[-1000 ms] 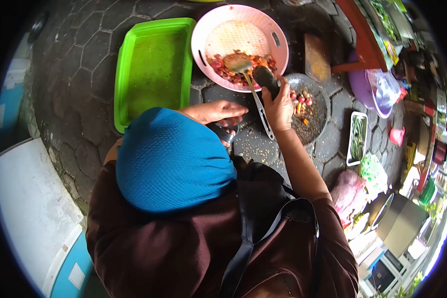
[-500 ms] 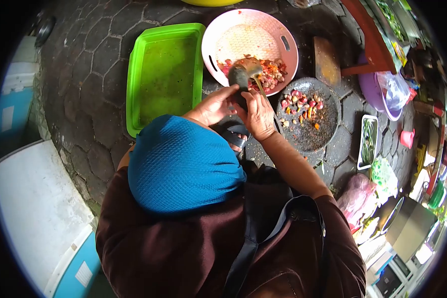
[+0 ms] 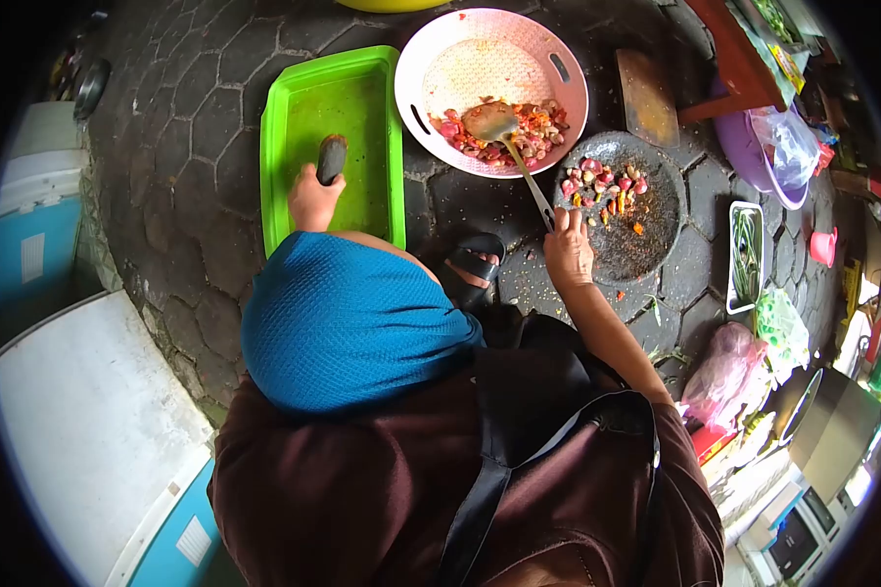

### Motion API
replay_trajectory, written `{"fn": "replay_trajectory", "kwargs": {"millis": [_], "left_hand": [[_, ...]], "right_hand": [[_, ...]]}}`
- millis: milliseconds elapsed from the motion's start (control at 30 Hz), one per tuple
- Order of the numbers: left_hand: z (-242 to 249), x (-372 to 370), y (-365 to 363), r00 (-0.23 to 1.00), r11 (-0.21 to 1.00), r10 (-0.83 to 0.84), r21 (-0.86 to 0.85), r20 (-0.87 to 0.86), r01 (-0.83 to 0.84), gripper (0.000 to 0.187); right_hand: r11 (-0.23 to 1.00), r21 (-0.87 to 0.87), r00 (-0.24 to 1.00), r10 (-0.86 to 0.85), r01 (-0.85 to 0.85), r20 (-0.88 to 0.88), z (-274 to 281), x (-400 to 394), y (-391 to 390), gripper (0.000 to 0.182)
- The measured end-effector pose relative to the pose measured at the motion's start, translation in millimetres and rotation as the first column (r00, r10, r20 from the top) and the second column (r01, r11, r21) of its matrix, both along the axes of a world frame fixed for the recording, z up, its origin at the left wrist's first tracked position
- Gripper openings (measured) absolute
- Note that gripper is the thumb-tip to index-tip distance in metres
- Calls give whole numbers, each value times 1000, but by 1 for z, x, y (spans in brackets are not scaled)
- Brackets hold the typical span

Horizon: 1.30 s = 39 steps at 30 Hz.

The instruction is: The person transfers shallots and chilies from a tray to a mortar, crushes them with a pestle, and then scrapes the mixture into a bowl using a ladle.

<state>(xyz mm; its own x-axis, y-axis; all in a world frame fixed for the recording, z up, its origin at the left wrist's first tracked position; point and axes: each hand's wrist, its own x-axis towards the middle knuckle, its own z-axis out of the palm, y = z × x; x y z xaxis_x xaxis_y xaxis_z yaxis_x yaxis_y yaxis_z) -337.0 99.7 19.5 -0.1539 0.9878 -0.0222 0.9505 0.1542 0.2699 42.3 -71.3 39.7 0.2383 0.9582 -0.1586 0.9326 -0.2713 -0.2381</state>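
Observation:
My left hand is closed round a dark stone pestle, held over the green tray. With my right hand I grip the handle end of a metal spoon. The spoon's bowl rests on chopped red and orange pieces in the pink basin. Just right of that hand, a round stone mortar holds small red shallots, peppers and bits.
A wooden board lies right of the basin. Farther right are a purple tub, a white tray of green vegetables, a pink cup and plastic bags. My sandalled foot is near the basin.
The pestle has moved left from above the basin to over the green tray in my left hand. My right hand has moved right and down, now on the spoon handle.

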Motion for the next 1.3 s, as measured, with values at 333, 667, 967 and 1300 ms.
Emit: {"fn": "replay_trajectory", "kwargs": {"millis": [333, 667, 967, 1300], "left_hand": [[-6, -2, -27, 975, 994, 2, 111, -222, 23, 46], [-2, 89, -32, 686, 925, -280, -2, 671, 380, 20], [-38, 126, -13, -44, 713, 645, -581, 763, 393, 23], [-42, 143, 11, -220, 791, 573, -463, 789, 400, 19]], "right_hand": [[1000, 20, 1000, -9, 9, 27, -3, 1, 10, 21], [1000, -16, 1000, 22, -22, -10, 11, 4, 15, 38], [996, 83, 978, -23, 41, -206, 116, 49, -14, 42], [992, 60, 979, -101, 113, -177, 113, 118, -88, 36]]}}
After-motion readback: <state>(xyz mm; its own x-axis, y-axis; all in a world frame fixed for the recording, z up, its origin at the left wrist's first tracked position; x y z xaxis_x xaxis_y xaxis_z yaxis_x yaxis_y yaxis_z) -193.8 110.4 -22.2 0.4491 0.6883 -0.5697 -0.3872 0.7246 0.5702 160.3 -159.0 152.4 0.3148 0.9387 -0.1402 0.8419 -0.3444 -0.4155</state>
